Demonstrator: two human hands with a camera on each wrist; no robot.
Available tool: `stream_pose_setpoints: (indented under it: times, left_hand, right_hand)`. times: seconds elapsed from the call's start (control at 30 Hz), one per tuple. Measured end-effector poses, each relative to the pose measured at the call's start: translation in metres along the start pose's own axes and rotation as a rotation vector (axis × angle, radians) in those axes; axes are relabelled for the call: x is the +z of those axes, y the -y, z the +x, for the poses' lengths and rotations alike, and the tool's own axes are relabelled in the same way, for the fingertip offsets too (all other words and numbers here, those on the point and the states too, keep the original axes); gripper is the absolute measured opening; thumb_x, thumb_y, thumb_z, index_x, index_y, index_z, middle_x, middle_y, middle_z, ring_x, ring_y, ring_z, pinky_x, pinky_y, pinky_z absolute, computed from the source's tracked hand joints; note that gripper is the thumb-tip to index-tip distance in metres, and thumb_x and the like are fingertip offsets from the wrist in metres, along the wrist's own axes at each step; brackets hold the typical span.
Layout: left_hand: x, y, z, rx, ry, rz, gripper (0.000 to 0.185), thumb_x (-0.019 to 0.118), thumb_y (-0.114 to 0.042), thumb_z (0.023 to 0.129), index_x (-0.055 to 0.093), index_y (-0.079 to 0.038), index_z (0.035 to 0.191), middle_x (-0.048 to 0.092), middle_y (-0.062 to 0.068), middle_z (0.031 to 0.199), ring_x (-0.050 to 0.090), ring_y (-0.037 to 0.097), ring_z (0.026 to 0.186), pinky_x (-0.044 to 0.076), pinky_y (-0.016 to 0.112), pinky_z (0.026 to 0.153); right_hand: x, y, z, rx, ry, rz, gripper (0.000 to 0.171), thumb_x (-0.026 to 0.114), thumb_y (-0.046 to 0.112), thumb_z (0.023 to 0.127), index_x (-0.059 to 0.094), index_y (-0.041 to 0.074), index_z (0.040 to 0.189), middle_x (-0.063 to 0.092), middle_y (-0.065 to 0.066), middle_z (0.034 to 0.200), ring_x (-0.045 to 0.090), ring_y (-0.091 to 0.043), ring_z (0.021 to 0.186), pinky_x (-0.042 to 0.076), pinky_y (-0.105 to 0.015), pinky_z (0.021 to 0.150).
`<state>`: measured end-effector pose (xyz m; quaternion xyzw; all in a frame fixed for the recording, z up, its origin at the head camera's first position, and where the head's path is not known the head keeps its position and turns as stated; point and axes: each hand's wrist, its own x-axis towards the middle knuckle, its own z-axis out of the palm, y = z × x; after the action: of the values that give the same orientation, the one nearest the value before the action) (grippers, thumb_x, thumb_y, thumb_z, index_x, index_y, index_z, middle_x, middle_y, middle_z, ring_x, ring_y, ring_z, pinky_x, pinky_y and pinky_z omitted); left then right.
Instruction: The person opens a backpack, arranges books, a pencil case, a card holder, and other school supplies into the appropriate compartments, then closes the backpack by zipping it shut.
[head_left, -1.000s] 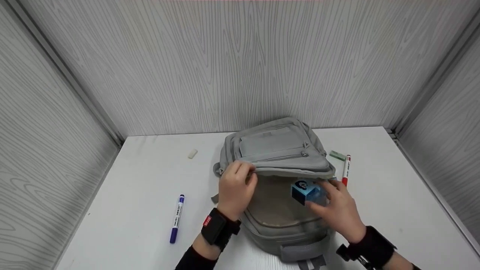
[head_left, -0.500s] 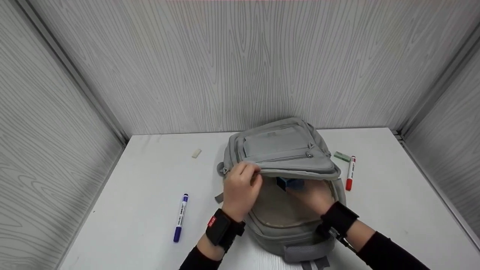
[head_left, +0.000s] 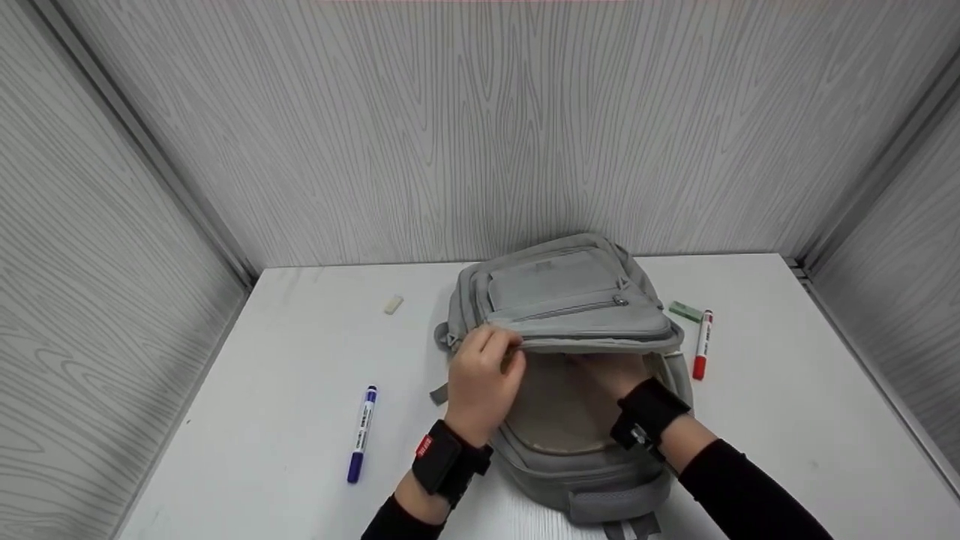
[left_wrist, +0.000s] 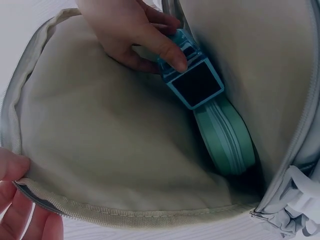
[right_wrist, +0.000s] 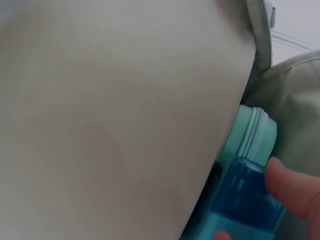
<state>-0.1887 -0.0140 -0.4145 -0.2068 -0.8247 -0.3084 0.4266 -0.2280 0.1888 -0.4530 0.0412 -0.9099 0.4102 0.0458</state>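
A grey backpack (head_left: 570,300) lies on the white table (head_left: 262,420) with its main compartment open. My left hand (head_left: 495,356) grips the edge of the upper flap and holds it up; its fingers (left_wrist: 17,200) show at the bag's rim. My right hand (left_wrist: 135,35) reaches inside the beige-lined compartment and pinches a small blue box (left_wrist: 195,82), which lies against a teal zippered case (left_wrist: 227,137). The head view hides the box and fingers under the flap, showing only the right wrist band (head_left: 649,409). In the right wrist view the thumb (right_wrist: 295,192) lies on the blue box (right_wrist: 245,200).
A blue marker (head_left: 361,433) lies left of the bag, with a white eraser (head_left: 393,304) farther back. A red marker (head_left: 702,345) and a green eraser (head_left: 685,312) lie to the bag's right. Grey panel walls close in the table on three sides.
My right hand has carried the blue box from the front of the opening deep into the bag, under the flap. The left hand kept hold of the flap.
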Motion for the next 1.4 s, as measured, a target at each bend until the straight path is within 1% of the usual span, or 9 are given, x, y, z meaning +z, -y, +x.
stream_pose_setpoints:
  times: [0.17, 0.37, 0.47, 0.6, 0.77, 0.9, 1.03, 1.23, 1.4]
  left_hand:
    - [0.000, -0.001, -0.001, 0.004, 0.003, -0.001, 0.017, 0.076, 0.002, 0.075, 0.067, -0.008, 0.085, 0.063, 0.004, 0.083, 0.062, 0.016, 0.078, 0.052, 0.028, 0.073]
    - [0.000, -0.001, -0.002, 0.001, 0.011, 0.003, 0.017, 0.077, 0.002, 0.075, 0.067, -0.009, 0.085, 0.064, 0.004, 0.083, 0.062, 0.016, 0.079, 0.052, 0.028, 0.073]
    - [-0.001, 0.000, -0.003, 0.004, 0.013, 0.007, 0.018, 0.077, 0.002, 0.075, 0.067, -0.009, 0.085, 0.063, 0.004, 0.083, 0.062, 0.016, 0.079, 0.052, 0.027, 0.072]
    - [-0.002, 0.000, -0.007, 0.014, 0.020, 0.013, 0.020, 0.077, 0.003, 0.075, 0.066, -0.010, 0.085, 0.062, 0.003, 0.082, 0.062, 0.016, 0.078, 0.052, 0.028, 0.071]
    - [-0.004, 0.000, -0.016, 0.023, 0.039, -0.002, 0.021, 0.077, 0.004, 0.073, 0.066, -0.010, 0.084, 0.063, 0.002, 0.082, 0.061, 0.015, 0.079, 0.052, 0.027, 0.072]
    - [-0.005, 0.000, -0.030, 0.043, 0.046, -0.004, 0.023, 0.078, 0.005, 0.072, 0.067, -0.011, 0.084, 0.061, 0.000, 0.083, 0.059, 0.013, 0.077, 0.050, 0.025, 0.072]
    - [-0.005, 0.000, -0.051, 0.069, 0.072, 0.017, 0.025, 0.080, 0.003, 0.070, 0.066, -0.014, 0.084, 0.060, -0.001, 0.082, 0.057, 0.012, 0.076, 0.047, 0.024, 0.072]
    - [0.000, 0.001, -0.085, 0.088, 0.204, -0.010, 0.020, 0.077, -0.002, 0.073, 0.065, -0.014, 0.082, 0.059, -0.002, 0.083, 0.056, 0.012, 0.077, 0.045, 0.024, 0.075]
    - [0.006, 0.004, -0.104, 0.115, 0.296, 0.015, 0.024, 0.082, -0.005, 0.070, 0.063, -0.016, 0.080, 0.057, -0.004, 0.081, 0.054, 0.011, 0.076, 0.045, 0.024, 0.072]
  right_hand:
    - [0.000, 0.001, -0.002, 0.059, 0.123, 0.109, 0.089, 0.060, 0.038, 0.095, 0.010, 0.000, 0.157, 0.018, -0.021, 0.162, 0.020, -0.036, 0.150, 0.015, -0.050, 0.125]
    - [0.000, 0.005, -0.005, 0.006, 0.144, 0.053, 0.075, 0.056, 0.029, 0.099, 0.020, -0.008, 0.153, 0.026, -0.029, 0.158, 0.027, -0.041, 0.148, 0.021, -0.051, 0.124]
    - [-0.001, 0.010, -0.015, -0.108, 0.069, -0.090, 0.055, 0.062, 0.020, 0.096, 0.048, -0.011, 0.138, 0.050, -0.031, 0.142, 0.049, -0.044, 0.133, 0.039, -0.053, 0.112]
    - [-0.008, 0.025, -0.042, -0.237, 0.009, -0.191, 0.038, 0.071, 0.016, 0.089, 0.066, 0.001, 0.124, 0.068, -0.021, 0.123, 0.066, -0.036, 0.112, 0.052, -0.050, 0.095]
    - [-0.024, 0.039, -0.084, -0.583, -0.139, -0.171, 0.021, 0.077, 0.010, 0.083, 0.071, 0.011, 0.103, 0.070, -0.001, 0.101, 0.067, -0.014, 0.090, 0.053, -0.028, 0.079]
    - [-0.035, 0.030, -0.091, -0.837, -0.357, -0.177, 0.010, 0.068, 0.020, 0.094, 0.070, 0.011, 0.097, 0.065, -0.003, 0.095, 0.059, -0.016, 0.085, 0.045, -0.026, 0.080]
    - [-0.041, 0.008, -0.087, -0.800, -0.369, -0.303, 0.030, 0.058, 0.037, 0.099, 0.069, 0.010, 0.108, 0.063, -0.008, 0.104, 0.054, -0.022, 0.091, 0.036, -0.033, 0.086]
    - [-0.032, -0.024, -0.089, -0.820, -0.267, -0.450, 0.038, 0.086, 0.009, 0.067, 0.069, 0.016, 0.101, 0.063, -0.002, 0.101, 0.056, -0.017, 0.091, 0.036, -0.035, 0.083]
    - [-0.020, -0.037, -0.094, -0.791, -0.227, -0.472, 0.035, 0.087, 0.004, 0.065, 0.067, 0.018, 0.090, 0.061, 0.002, 0.096, 0.056, -0.013, 0.086, 0.043, -0.036, 0.076]
